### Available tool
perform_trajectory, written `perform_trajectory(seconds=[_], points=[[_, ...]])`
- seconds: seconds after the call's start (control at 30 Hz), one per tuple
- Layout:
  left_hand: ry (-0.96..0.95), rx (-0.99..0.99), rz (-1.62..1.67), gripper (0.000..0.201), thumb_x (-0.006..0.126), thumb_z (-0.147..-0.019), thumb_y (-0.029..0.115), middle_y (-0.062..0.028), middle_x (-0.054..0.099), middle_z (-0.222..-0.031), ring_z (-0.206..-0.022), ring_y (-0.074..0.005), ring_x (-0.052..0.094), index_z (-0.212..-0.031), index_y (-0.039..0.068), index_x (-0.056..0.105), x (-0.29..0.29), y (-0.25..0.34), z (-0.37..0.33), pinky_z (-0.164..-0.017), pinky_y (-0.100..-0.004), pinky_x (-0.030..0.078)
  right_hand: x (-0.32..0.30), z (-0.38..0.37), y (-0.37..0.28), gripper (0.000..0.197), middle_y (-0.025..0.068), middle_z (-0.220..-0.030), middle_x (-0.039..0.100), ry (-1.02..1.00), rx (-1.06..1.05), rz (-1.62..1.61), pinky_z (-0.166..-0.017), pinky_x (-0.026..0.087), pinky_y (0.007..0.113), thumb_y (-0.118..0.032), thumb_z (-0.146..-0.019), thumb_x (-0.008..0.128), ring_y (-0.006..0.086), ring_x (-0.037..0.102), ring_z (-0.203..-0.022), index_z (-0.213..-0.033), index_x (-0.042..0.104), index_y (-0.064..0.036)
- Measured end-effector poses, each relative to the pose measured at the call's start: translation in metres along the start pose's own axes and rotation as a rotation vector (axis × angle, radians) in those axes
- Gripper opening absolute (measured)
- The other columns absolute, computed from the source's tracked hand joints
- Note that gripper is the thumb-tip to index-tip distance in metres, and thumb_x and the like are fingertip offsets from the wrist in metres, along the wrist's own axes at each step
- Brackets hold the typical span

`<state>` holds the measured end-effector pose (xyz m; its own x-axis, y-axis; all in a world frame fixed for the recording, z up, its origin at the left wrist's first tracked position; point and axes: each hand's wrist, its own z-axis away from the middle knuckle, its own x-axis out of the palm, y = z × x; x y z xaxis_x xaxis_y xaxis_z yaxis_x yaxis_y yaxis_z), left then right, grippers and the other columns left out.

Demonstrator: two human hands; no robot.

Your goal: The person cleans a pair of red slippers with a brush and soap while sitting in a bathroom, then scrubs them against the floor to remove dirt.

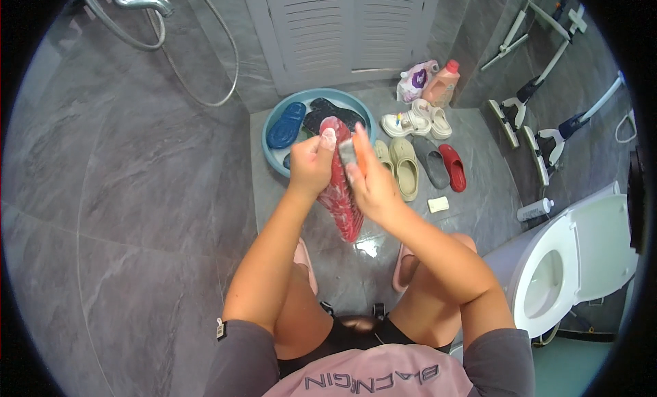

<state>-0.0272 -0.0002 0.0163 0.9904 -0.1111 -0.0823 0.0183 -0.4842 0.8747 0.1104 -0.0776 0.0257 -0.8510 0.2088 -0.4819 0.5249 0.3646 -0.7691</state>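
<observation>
My left hand (pixel 311 165) is wrapped round the toe end of a red slipper (pixel 340 204), its thumb pressed on the foamy surface. White suds streak the slipper, which hangs tilted above the floor between my knees. In my right hand (pixel 375 185) is a scrubbing brush (pixel 361 152) with orange on it, held against the slipper's right side; my fingers partly hide it. Just beyond my hands stands a round blue basin (pixel 321 93). Inside it lie a dark blue slipper (pixel 286 125) and black footwear (pixel 335 114).
Right of the basin are beige clogs (pixel 406 170), a grey clog (pixel 431 163), a red clog (pixel 452 168) and white clogs (pixel 405 124). A soap bar (pixel 438 204) lies nearer. Behind are a pink bottle (pixel 442 87) and a bag (pixel 415 83). A toilet (pixel 523 294) and mops (pixel 547 154) stand right.
</observation>
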Motion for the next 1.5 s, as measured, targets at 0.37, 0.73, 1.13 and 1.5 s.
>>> perform_trajectory(seconds=[0.37, 0.73, 1.13, 1.5], points=[[0.067, -0.054, -0.053, 0.053, 0.043, -0.101, 0.034, 0.0014, 0.049, -0.053, -0.053, -0.0068, 0.041, -0.062, 0.001, 0.055, -0.007, 0.014, -0.003, -0.047, -0.0293, 0.035, -0.002, 0.014, -0.023, 0.068, 0.0182, -0.133, 0.052, -0.252, 0.079, 0.181, -0.089, 0.049, 0.039, -0.022, -0.092, 0.053, 0.0365, 0.057, -0.112, -0.150, 0.017, -0.0129], [0.118, -0.125, 0.134, 0.050, 0.046, -0.101, 0.032, 0.0031, 0.051, -0.059, -0.056, -0.0056, 0.041, -0.061, 0.004, 0.056, 0.000, 0.018, 0.000, -0.050, -0.0267, 0.035, -0.016, -0.003, -0.022, 0.060, 0.0132, -0.133, 0.054, -0.086, -0.048, 0.056, -0.091, 0.048, 0.040, -0.029, -0.096, 0.048, 0.0345, 0.057, -0.113, -0.148, 0.023, -0.0128], [-0.128, -0.121, 0.193, 0.013, 0.064, -0.080, 0.008, 0.0021, 0.060, -0.065, -0.060, -0.0035, 0.051, -0.071, -0.001, 0.065, 0.004, 0.040, 0.011, -0.053, -0.0234, 0.042, -0.039, -0.018, -0.011, 0.056, 0.0157, -0.129, 0.057, -0.040, 0.006, 0.097, -0.088, 0.049, 0.039, -0.024, -0.095, 0.050, 0.0332, 0.059, -0.111, -0.146, 0.028, -0.0134], [-0.046, -0.165, 0.277, 0.013, 0.060, -0.082, 0.007, 0.0013, 0.063, -0.073, -0.065, -0.0050, 0.053, -0.080, -0.003, 0.068, -0.002, 0.029, 0.012, -0.057, -0.0221, 0.044, -0.037, -0.024, 0.002, 0.058, 0.0164, -0.115, 0.063, -0.045, 0.112, 0.312, -0.072, 0.053, 0.045, -0.025, -0.093, 0.052, 0.0383, 0.065, -0.086, -0.146, 0.028, -0.0138]])
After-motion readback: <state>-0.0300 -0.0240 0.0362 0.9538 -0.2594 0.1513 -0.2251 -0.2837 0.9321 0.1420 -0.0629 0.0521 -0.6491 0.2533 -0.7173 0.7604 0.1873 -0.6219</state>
